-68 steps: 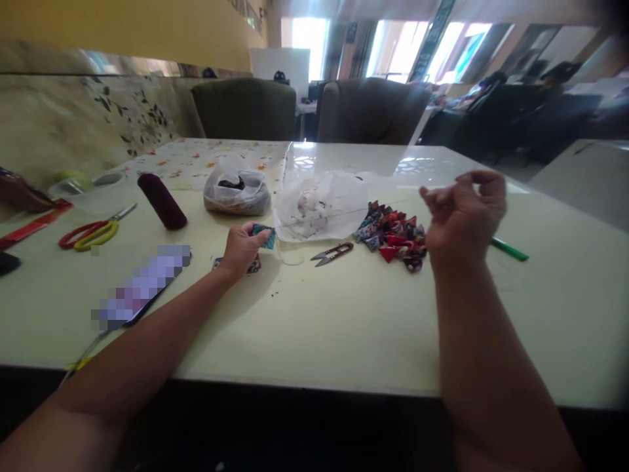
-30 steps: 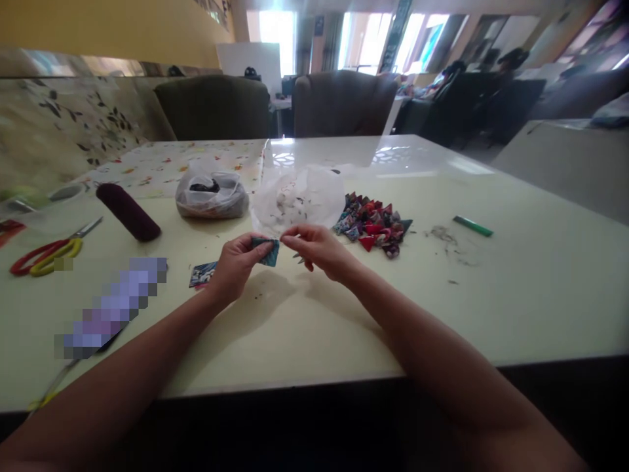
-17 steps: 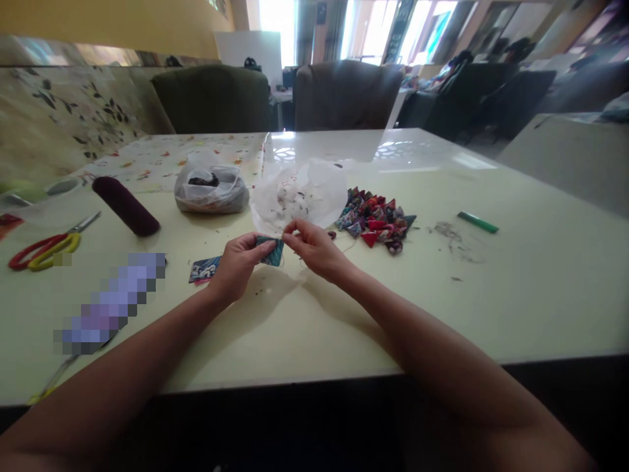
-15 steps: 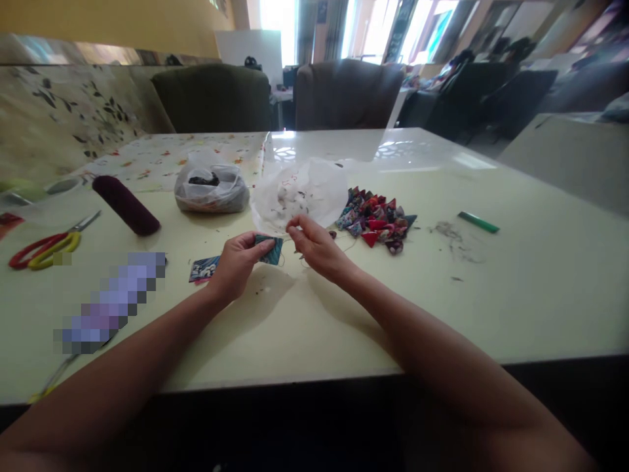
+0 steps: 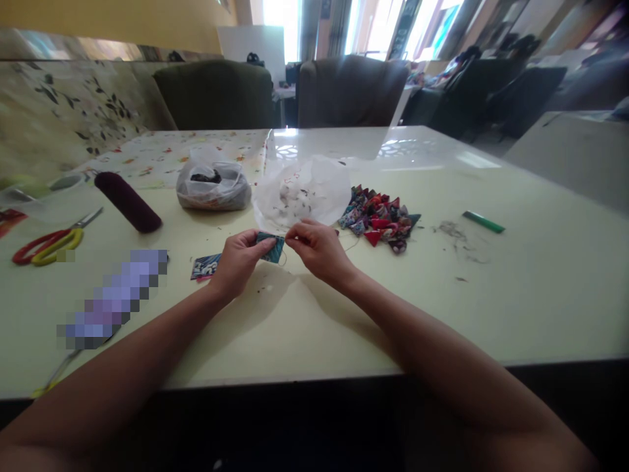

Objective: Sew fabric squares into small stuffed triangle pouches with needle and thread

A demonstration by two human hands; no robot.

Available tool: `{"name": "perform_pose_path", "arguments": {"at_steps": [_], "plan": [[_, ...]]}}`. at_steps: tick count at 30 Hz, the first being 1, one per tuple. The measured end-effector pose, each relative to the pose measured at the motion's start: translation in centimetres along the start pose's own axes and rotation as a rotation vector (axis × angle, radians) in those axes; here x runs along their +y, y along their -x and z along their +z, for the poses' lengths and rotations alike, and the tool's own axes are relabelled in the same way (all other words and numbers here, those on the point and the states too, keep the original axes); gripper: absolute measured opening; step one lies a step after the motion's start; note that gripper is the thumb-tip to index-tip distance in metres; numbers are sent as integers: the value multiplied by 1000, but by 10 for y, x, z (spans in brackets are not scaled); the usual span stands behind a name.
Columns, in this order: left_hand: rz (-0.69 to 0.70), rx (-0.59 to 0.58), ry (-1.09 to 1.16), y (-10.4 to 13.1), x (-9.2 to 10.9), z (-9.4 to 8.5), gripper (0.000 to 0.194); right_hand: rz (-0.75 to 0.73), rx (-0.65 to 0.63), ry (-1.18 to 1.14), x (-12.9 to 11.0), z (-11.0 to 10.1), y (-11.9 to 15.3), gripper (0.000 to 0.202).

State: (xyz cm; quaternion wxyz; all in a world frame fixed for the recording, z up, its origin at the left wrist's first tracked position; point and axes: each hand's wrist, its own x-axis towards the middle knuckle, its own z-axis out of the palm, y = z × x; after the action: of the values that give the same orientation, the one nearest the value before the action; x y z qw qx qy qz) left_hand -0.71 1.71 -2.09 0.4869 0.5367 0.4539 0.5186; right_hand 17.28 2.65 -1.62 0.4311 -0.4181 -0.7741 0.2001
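Between thumb and fingers, my left hand (image 5: 242, 257) pinches a small piece of teal patterned fabric (image 5: 273, 250). My right hand (image 5: 318, 248) is closed in a pinch at the fabric's right edge. Whatever sits between those fingertips, perhaps a needle, is too small to make out. A thin thread curves below the fabric, and another stretch shows right of my right hand. Partly behind my left wrist lies a stack of blue-and-white patterned fabric pieces (image 5: 205, 267). Several small stuffed fabric triangles (image 5: 379, 219) in red, blue and floral prints are heaped right of my right hand.
White stuffing rests on an open plastic bag (image 5: 302, 190) beyond my hands. A tied plastic bag (image 5: 213, 183), a dark maroon cylinder (image 5: 128, 202) and red-yellow scissors (image 5: 56, 242) are to the left. A green strip (image 5: 484, 221) and thread scraps (image 5: 462, 242) lie right.
My right hand has lowered and come in against the fabric's edge, its fingers more curled. My left hand keeps its hold on the fabric in nearly the same place.
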Motion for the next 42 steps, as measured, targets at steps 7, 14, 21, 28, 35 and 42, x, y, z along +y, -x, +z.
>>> {"name": "perform_pose_path", "arguments": {"at_steps": [7,14,21,28,35,42], "plan": [[17,4,-17,-1,-1,-2,23,-4,-8,8,-1,0,1,13],[55,-4,-49,-2,-4,-3,21,-8,-10,24,-2,0,1,13],[97,-15,-92,-2,-5,-5,20,-6,-27,36,-4,0,1,14],[98,-32,-86,-3,-6,-7,21,16,-26,-25,-1,0,0,8],[71,-67,-49,-4,-5,-5,21,89,-96,-123,1,-1,-1,14],[49,-46,-18,-2,0,-3,21,82,-93,-151,0,-2,-2,13]]}}
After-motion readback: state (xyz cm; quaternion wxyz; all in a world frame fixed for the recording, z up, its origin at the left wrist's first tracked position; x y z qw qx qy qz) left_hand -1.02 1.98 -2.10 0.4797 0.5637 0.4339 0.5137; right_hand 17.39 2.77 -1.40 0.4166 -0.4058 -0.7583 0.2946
